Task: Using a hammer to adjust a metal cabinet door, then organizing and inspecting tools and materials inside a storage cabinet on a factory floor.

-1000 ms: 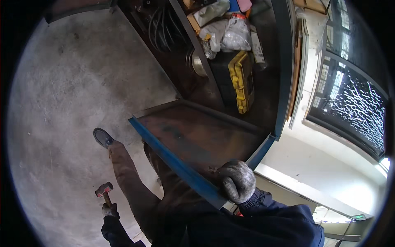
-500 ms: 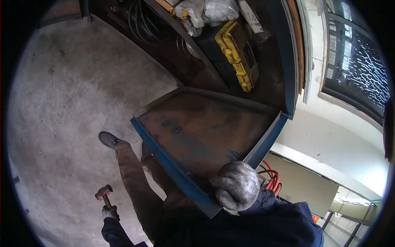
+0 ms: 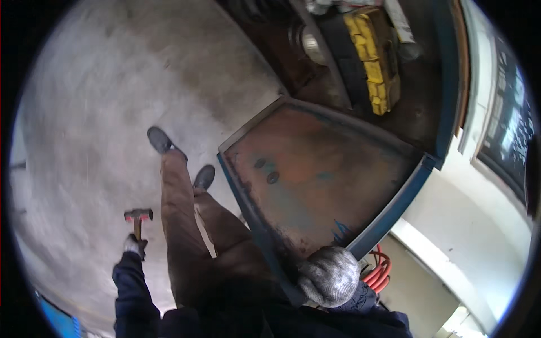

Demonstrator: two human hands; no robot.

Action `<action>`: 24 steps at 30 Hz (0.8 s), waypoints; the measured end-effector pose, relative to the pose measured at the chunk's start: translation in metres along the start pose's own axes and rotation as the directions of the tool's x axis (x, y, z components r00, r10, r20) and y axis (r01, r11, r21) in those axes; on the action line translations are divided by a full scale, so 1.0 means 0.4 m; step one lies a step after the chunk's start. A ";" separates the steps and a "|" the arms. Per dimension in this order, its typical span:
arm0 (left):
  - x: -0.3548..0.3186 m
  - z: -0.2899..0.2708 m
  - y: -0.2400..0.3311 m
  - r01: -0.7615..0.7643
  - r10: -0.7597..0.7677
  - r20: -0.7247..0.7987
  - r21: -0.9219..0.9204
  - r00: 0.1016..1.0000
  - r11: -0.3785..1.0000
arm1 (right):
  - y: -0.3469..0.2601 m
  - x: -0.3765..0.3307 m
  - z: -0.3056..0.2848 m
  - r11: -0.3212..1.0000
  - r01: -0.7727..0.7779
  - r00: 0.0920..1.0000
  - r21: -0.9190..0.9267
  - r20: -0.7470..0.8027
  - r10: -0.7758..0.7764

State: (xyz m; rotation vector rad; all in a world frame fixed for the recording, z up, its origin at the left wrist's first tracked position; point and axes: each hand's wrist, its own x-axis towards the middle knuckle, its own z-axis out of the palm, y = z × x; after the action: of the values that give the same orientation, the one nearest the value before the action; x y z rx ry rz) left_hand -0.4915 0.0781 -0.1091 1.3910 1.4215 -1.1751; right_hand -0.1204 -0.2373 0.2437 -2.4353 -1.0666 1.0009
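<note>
My left hand, in a grey and dark glove, is closed round the wooden handle of a hammer. The hammer has a dark head with red on it and is held out over the floor beside my legs. My right hand, in a grey knit glove, is closed over the near corner of a metal cabinet door. The door stands swung out from the cabinet, its broad face rusty brown and its edges blue. Its fingertips are hidden behind the knuckles and the door edge.
Inside the open cabinet lies a yellow and black tool case. Red hoses hang beyond my right hand. A window is set in the white wall on the right. My shoes are on the concrete floor.
The view has swung, so cabinet and door sit further right in the picture. My second shoe now shows clear of the door. The hammer has risen and its head has turned level.
</note>
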 end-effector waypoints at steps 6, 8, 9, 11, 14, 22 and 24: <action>0.116 0.064 -0.153 -0.141 0.150 -0.127 0.078 0.981 0.987 | 0.033 -0.086 0.060 0.990 0.007 0.996 -0.143 0.085 0.006; 0.206 0.106 -0.257 -0.214 0.227 -0.193 0.089 0.954 0.973 | 0.037 -0.094 0.078 0.984 0.014 0.994 -0.179 0.113 0.007; 0.186 0.086 -0.226 -0.158 0.160 -0.157 0.025 0.975 0.987 | 0.053 -0.105 0.090 0.982 0.012 0.993 -0.190 0.117 0.010; 0.231 0.108 -0.273 -0.199 0.227 -0.204 0.150 0.952 0.968 | 0.046 -0.092 0.085 0.968 0.004 0.989 -0.250 0.145 0.034; 0.245 0.091 -0.233 -0.031 0.035 -0.163 0.027 0.986 0.999 | 0.059 -0.090 0.107 0.965 0.001 0.980 -0.263 0.191 0.052; 0.371 0.122 -0.276 0.159 -0.171 -0.052 -0.190 0.984 0.969 | 0.033 -0.009 0.133 0.912 -0.016 0.908 -0.410 0.377 0.186; 0.420 0.135 -0.323 0.157 -0.173 -0.041 -0.260 0.984 0.953 | 0.048 -0.035 0.144 0.880 -0.009 0.886 -0.475 0.404 0.227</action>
State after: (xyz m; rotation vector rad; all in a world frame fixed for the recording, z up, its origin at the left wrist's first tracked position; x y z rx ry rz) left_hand -0.6346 0.0720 -0.2743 1.1554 1.6963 -1.0144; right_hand -0.1575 -0.2611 0.1994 -2.7395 -1.4578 1.5682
